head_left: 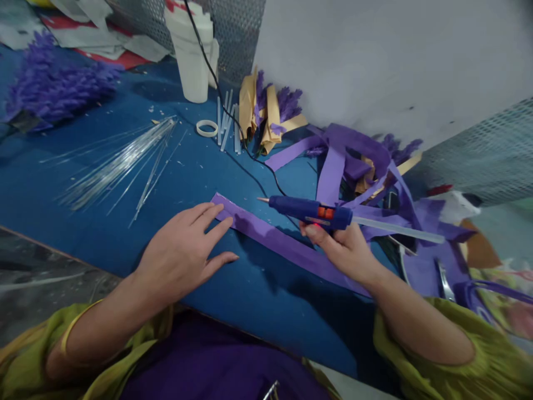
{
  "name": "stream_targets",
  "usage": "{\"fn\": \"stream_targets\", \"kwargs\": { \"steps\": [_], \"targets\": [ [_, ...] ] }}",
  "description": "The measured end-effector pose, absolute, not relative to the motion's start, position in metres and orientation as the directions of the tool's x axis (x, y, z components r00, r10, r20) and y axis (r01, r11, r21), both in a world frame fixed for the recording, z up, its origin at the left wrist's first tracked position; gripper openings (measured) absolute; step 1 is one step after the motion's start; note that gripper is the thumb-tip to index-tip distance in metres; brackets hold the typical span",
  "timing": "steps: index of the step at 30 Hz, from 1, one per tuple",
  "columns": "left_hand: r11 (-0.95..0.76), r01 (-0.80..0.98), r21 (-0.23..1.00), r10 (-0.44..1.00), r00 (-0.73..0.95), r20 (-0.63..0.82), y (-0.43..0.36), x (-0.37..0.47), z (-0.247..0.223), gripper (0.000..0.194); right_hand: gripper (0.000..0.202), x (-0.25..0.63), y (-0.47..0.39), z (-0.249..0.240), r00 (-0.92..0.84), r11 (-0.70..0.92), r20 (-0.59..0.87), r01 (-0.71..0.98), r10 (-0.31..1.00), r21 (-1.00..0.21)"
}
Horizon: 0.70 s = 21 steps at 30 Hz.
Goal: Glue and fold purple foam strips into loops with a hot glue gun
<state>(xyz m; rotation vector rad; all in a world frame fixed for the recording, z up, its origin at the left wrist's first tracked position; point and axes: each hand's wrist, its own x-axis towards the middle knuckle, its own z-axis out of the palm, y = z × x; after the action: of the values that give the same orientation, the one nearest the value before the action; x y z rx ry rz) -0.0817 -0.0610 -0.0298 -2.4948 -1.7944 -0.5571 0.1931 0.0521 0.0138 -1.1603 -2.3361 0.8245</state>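
A long purple strip lies flat on the blue table, running from my left fingertips to beneath my right forearm. My left hand rests with its fingers apart, the fingertips touching the strip's left end, where a pale line runs along the edge. My right hand is wrapped around a blue glue gun, held above the strip with its nozzle to the left. A clear glue stick sticks out of the gun's back, and a small red light glows near my thumb.
Thin clear wires and purple flowers lie at the left. Behind stand a white container, a tape roll, loose glue sticks and paper-wrapped bunches. Tangled purple strips and scissors crowd the right. A black cord crosses the table.
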Motion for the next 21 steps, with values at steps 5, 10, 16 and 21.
{"fn": "stream_targets", "kwargs": {
  "steps": [5,10,16,21],
  "targets": [
    [-0.34,0.922,0.188,0.912,0.274,0.305,-0.06,-0.082,-0.031,0.058,0.028,0.196,0.068,0.024,-0.708,0.682,0.144,0.573,0.691,-0.455],
    [-0.351,0.922,0.163,0.906,0.29,0.309,-0.059,-0.083,-0.032,0.061,0.049,0.199,0.102,0.004,-0.786,0.811,0.201,0.572,0.585,-0.125],
    [-0.343,0.925,0.163,0.904,0.277,0.327,-0.06,-0.083,-0.032,0.059,0.053,0.204,0.132,-0.004,-0.782,0.783,0.118,0.62,0.611,0.053],
    [-0.355,0.919,0.174,0.9,0.285,0.33,-0.059,-0.084,-0.031,0.058,0.054,0.203,0.14,0.001,-0.774,0.774,-0.003,0.632,0.633,0.034]
  ]
}}
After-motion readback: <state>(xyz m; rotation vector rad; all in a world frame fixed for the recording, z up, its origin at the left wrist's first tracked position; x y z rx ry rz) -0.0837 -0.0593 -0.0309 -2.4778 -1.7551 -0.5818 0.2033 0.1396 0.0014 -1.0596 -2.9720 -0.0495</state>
